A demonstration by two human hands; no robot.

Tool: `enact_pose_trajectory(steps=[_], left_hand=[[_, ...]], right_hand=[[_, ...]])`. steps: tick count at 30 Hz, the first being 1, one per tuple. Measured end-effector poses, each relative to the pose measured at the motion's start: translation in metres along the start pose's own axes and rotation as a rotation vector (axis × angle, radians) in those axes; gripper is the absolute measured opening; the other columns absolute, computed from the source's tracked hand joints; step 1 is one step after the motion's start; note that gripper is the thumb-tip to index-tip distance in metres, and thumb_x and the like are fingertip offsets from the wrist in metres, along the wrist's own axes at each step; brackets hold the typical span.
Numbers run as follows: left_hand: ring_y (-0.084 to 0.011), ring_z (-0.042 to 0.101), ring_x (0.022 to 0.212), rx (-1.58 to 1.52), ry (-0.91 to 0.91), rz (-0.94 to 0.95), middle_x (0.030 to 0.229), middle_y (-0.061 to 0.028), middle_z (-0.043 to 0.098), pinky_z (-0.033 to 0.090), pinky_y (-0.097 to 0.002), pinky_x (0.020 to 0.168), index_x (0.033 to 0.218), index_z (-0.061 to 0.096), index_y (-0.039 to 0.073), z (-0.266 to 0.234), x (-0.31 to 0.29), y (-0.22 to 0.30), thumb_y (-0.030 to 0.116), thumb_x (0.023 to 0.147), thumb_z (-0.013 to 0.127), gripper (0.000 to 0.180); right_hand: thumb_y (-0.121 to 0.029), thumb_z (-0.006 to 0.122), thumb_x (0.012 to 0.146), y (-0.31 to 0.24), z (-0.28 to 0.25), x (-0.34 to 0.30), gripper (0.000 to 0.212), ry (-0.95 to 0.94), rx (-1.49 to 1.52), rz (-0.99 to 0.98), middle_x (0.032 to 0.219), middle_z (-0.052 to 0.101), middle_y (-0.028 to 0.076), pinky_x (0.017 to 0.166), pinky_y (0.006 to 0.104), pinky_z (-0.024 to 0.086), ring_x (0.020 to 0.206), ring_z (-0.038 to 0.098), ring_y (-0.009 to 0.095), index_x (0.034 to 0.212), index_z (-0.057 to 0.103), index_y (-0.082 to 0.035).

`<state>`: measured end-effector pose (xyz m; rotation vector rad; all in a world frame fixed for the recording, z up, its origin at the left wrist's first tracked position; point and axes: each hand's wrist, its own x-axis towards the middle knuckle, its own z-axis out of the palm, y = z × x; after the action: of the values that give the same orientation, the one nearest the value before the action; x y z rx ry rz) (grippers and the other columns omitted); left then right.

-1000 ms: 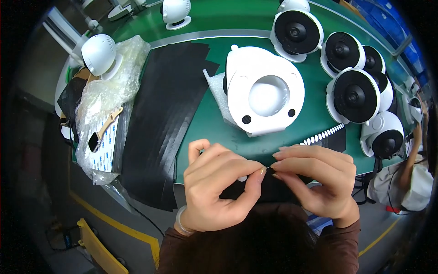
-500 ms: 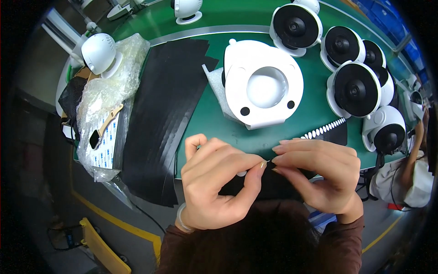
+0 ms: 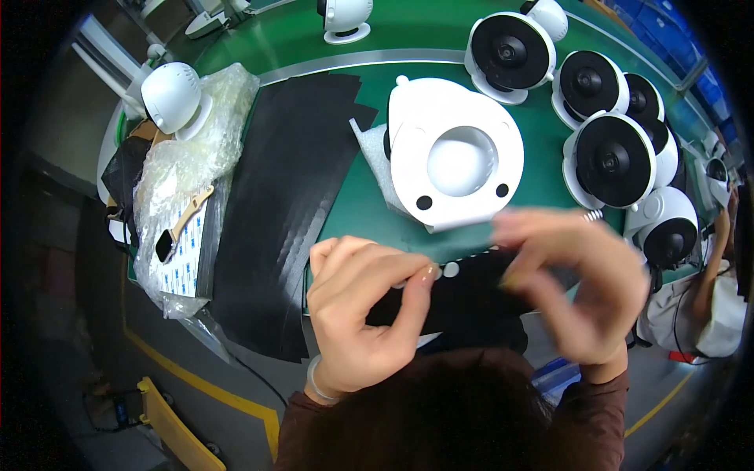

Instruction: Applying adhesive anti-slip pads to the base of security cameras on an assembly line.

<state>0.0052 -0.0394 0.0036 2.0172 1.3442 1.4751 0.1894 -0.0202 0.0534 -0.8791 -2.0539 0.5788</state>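
My left hand [image 3: 365,314] is closed in a pinch at the near edge of the table. Something small and pale shows by its fingertips, too small to name. My right hand [image 3: 581,279] is smeared by motion, so its grip does not show. Between and below the hands lies a black sheet [image 3: 471,294] with round white spots [image 3: 451,269] along its far edge, partly covered by the right hand. Just beyond is a large white camera housing [image 3: 404,169] lying tipped over, with a round recess and two black round pads [image 3: 424,203] on its base.
Several white cameras with black fronts [image 3: 615,161] stand at the right. Large black sheets [image 3: 275,212] lie on the left, beside bubble wrap [image 3: 188,157] with a smartwatch [image 3: 164,245] on it. A white camera [image 3: 172,98] stands behind that. Another person's arm [image 3: 713,259] shows far right.
My right hand has pulled away from the left fingertips and swung right. The left hand has shifted slightly left, still pinched. White spots on the black sheet now show between the hands.
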Motion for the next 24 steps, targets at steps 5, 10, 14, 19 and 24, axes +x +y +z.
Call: enact_pose_trajectory(steps=[5, 10, 14, 19, 24], left_hand=[[-0.0203, 0.047, 0.082, 0.156, 0.019, -0.029, 0.113, -0.0155, 0.053, 0.039, -0.0278, 0.067, 0.073, 0.068, 0.010, -0.001, -0.001, 0.007, 0.002, 0.059, 0.068, 0.016], [-0.0234, 0.047, 0.087, 0.196, -0.023, 0.032, 0.123, -0.0197, 0.048, 0.039, -0.0268, 0.073, 0.072, 0.068, 0.009, 0.004, -0.001, -0.002, 0.003, 0.058, 0.068, 0.015], [-0.0234, 0.046, 0.086, 0.230, -0.038, 0.037, 0.121, -0.0225, 0.049, 0.038, -0.0260, 0.074, 0.070, 0.067, 0.008, 0.005, 0.000, -0.003, 0.003, 0.056, 0.069, 0.015], [-0.0233, 0.046, 0.085, 0.233, -0.065, 0.032, 0.120, -0.0237, 0.049, 0.037, -0.0254, 0.074, 0.070, 0.067, 0.008, 0.005, 0.003, -0.004, 0.004, 0.055, 0.069, 0.016], [-0.0230, 0.046, 0.084, 0.229, -0.064, 0.026, 0.120, -0.0242, 0.049, 0.037, -0.0250, 0.072, 0.070, 0.068, 0.009, 0.004, 0.002, -0.003, 0.005, 0.055, 0.069, 0.015]], right_hand=[[-0.007, 0.056, 0.081, 0.031, -0.004, 0.035, 0.012, 0.296, 0.167, 0.288, 0.090, 0.063, 0.012, 0.073, 0.0213, 0.044, 0.078, 0.055, 0.010, 0.083, 0.059, 0.004], [-0.007, 0.061, 0.078, 0.036, -0.005, 0.045, 0.011, 0.193, 0.166, 0.382, 0.076, 0.061, 0.006, 0.067, 0.0188, 0.044, 0.070, 0.057, 0.008, 0.081, 0.061, 0.004], [-0.005, 0.061, 0.077, 0.033, -0.002, 0.045, 0.009, 0.209, 0.122, 0.398, 0.076, 0.061, 0.006, 0.065, 0.0178, 0.045, 0.068, 0.057, 0.008, 0.079, 0.061, 0.004], [-0.003, 0.062, 0.076, 0.034, -0.006, 0.046, 0.007, 0.207, 0.133, 0.430, 0.076, 0.061, 0.006, 0.065, 0.0176, 0.045, 0.068, 0.057, 0.008, 0.080, 0.060, 0.003], [-0.003, 0.062, 0.076, 0.034, -0.002, 0.046, 0.008, 0.222, 0.094, 0.375, 0.075, 0.061, 0.006, 0.063, 0.0176, 0.045, 0.066, 0.057, 0.008, 0.081, 0.060, 0.004]])
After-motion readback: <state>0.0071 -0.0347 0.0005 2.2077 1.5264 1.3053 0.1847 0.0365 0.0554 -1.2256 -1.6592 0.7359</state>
